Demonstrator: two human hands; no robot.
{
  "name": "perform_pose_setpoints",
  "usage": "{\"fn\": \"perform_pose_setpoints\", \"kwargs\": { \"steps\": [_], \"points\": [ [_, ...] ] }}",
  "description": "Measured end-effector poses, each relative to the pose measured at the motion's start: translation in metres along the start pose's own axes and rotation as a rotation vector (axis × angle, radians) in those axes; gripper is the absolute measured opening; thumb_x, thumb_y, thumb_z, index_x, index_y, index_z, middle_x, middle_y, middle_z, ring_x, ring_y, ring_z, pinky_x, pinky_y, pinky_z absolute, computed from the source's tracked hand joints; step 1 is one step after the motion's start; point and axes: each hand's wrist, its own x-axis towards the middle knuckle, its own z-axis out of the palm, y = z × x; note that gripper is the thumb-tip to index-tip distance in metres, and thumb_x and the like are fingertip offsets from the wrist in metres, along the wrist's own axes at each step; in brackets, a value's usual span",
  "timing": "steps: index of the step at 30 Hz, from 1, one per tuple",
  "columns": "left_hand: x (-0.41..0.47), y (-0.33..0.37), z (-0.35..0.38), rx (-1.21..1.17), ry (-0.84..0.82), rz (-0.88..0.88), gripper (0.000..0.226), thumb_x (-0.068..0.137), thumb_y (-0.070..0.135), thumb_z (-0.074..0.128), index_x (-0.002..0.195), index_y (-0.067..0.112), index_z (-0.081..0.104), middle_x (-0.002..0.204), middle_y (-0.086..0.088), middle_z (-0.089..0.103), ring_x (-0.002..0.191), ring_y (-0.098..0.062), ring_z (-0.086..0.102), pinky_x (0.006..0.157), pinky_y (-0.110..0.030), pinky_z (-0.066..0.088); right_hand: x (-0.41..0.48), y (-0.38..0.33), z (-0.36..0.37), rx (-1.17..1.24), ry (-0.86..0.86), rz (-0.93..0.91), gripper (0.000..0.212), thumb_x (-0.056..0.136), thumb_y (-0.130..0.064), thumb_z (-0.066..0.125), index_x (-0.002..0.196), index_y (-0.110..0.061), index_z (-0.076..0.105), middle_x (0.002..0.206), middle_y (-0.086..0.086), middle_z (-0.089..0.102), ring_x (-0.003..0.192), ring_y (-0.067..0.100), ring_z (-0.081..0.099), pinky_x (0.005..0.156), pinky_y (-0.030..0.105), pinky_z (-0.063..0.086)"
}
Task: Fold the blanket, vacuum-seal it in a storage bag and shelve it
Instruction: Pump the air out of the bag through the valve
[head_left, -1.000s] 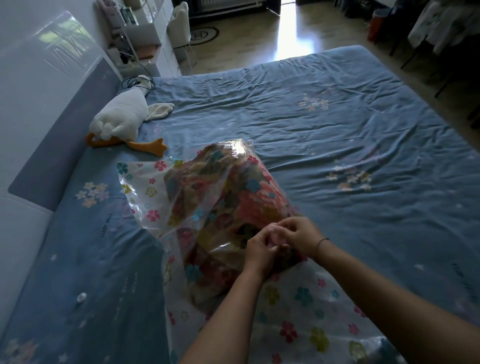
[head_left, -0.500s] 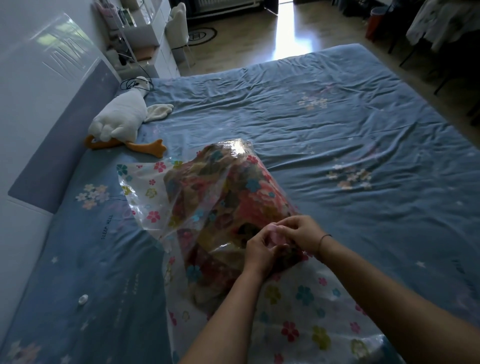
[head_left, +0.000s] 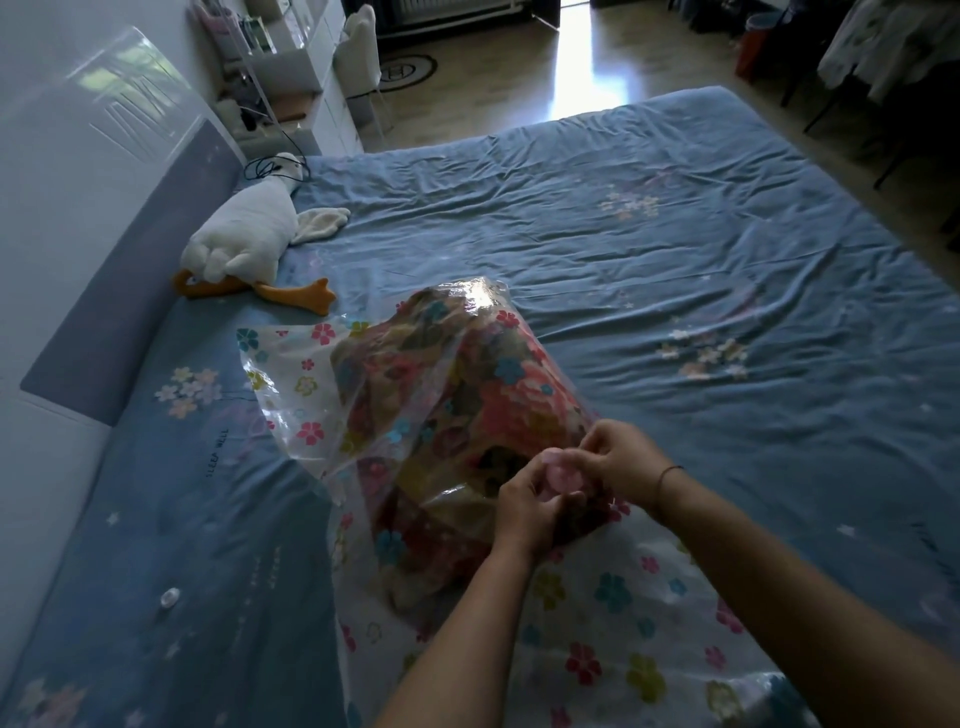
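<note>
A folded flowery blanket (head_left: 457, 395) sits inside a clear storage bag (head_left: 291, 374) printed with coloured flowers, lying on the blue bed. The bag's flat end (head_left: 613, 649) spreads toward me. On the bag's top face is a small pink round valve (head_left: 561, 475). My left hand (head_left: 524, 512) and my right hand (head_left: 618, 462) meet at that valve, fingers pinched around it. A thin band circles my right wrist.
A white plush goose (head_left: 244, 239) with orange feet lies by the padded headboard (head_left: 119, 291). A small white cap (head_left: 169, 597) rests on the blue sheet (head_left: 675, 270) at the left. White shelves (head_left: 291, 67) and a chair stand beyond the bed.
My hands have shifted slightly on the bag, and the pink valve now shows between my fingers. The bag and blanket have stayed in place.
</note>
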Motion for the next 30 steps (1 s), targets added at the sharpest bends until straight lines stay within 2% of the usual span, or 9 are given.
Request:
{"fn": "perform_pose_setpoints", "kwargs": {
  "steps": [3, 5, 10, 12, 16, 18, 22, 25, 30],
  "points": [
    [0.004, 0.003, -0.007, -0.037, -0.002, 0.005, 0.052, 0.076, 0.005, 0.078, 0.124, 0.017, 0.062, 0.109, 0.005, 0.068, 0.091, 0.004, 0.062, 0.076, -0.003, 0.044, -0.011, -0.021, -0.025, 0.392, 0.025, -0.146, 0.015, 0.082, -0.015, 0.07, 0.073, -0.01, 0.058, 0.057, -0.001, 0.062, 0.047, 0.006, 0.056, 0.044, 0.015, 0.042],
    [0.005, 0.002, -0.008, -0.04, -0.011, 0.0, 0.054, 0.076, 0.005, 0.078, 0.126, 0.018, 0.06, 0.108, 0.01, 0.065, 0.091, 0.007, 0.06, 0.076, 0.0, 0.043, -0.013, -0.019, -0.027, 0.484, 0.004, -0.16, 0.012, 0.082, -0.013, 0.069, 0.078, -0.009, 0.058, 0.062, 0.001, 0.063, 0.05, 0.005, 0.057, 0.046, 0.015, 0.044],
    [-0.001, -0.005, 0.006, -0.014, -0.001, -0.002, 0.051, 0.075, 0.001, 0.078, 0.121, 0.017, 0.064, 0.113, -0.001, 0.069, 0.101, -0.01, 0.065, 0.081, -0.011, 0.051, 0.006, 0.024, 0.006, -0.08, -0.069, 0.138, 0.034, 0.084, -0.044, 0.065, 0.074, -0.011, 0.064, 0.068, 0.006, 0.063, 0.059, 0.015, 0.056, 0.064, 0.039, 0.054],
    [-0.001, -0.004, 0.006, -0.019, 0.014, 0.001, 0.053, 0.074, 0.006, 0.08, 0.123, 0.018, 0.064, 0.115, 0.002, 0.069, 0.104, -0.007, 0.065, 0.086, -0.015, 0.052, 0.003, 0.013, 0.001, -0.133, -0.072, 0.122, 0.038, 0.088, -0.046, 0.059, 0.07, -0.013, 0.063, 0.067, 0.006, 0.061, 0.059, 0.018, 0.054, 0.063, 0.036, 0.051],
    [0.005, 0.001, -0.004, -0.055, 0.014, -0.001, 0.055, 0.072, 0.01, 0.082, 0.124, 0.018, 0.063, 0.114, 0.005, 0.069, 0.102, -0.002, 0.063, 0.086, -0.009, 0.047, -0.033, -0.039, -0.038, 0.449, -0.15, -0.137, 0.032, 0.091, -0.031, 0.053, 0.082, -0.007, 0.07, 0.054, -0.007, 0.059, 0.049, 0.006, 0.05, 0.046, 0.013, 0.041],
    [0.005, 0.002, -0.005, -0.059, 0.017, -0.006, 0.053, 0.074, 0.006, 0.08, 0.123, 0.018, 0.063, 0.113, 0.008, 0.067, 0.1, 0.0, 0.061, 0.08, -0.002, 0.044, -0.036, -0.04, -0.046, 0.604, -0.175, -0.21, 0.032, 0.084, -0.035, 0.052, 0.076, -0.008, 0.066, 0.048, -0.007, 0.05, 0.045, 0.004, 0.043, 0.045, 0.014, 0.036],
    [0.001, 0.001, 0.001, -0.012, -0.001, 0.02, 0.046, 0.077, 0.004, 0.077, 0.12, 0.013, 0.064, 0.108, 0.009, 0.065, 0.096, 0.003, 0.061, 0.078, -0.001, 0.044, -0.006, 0.006, -0.01, 0.192, -0.093, -0.051, 0.037, 0.089, -0.039, 0.056, 0.074, -0.006, 0.065, 0.062, 0.005, 0.056, 0.059, 0.018, 0.049, 0.056, 0.025, 0.04],
    [0.004, 0.002, 0.0, 0.025, 0.001, 0.031, 0.042, 0.077, 0.005, 0.077, 0.116, 0.015, 0.066, 0.106, 0.011, 0.065, 0.094, 0.004, 0.06, 0.078, -0.004, 0.045, 0.007, 0.022, 0.005, -0.016, -0.053, -0.018, 0.037, 0.094, -0.036, 0.053, 0.064, -0.015, 0.057, 0.059, 0.001, 0.048, 0.055, 0.014, 0.043, 0.053, 0.025, 0.038],
    [0.007, 0.002, -0.005, -0.017, 0.026, 0.021, 0.054, 0.075, 0.008, 0.08, 0.125, 0.019, 0.062, 0.108, 0.012, 0.065, 0.087, 0.019, 0.058, 0.08, 0.0, 0.041, -0.02, -0.025, -0.036, 0.593, -0.148, -0.33, 0.029, 0.089, -0.029, 0.049, 0.069, -0.017, 0.067, 0.055, -0.002, 0.049, 0.048, 0.008, 0.041, 0.048, 0.017, 0.037]
  ]
}}
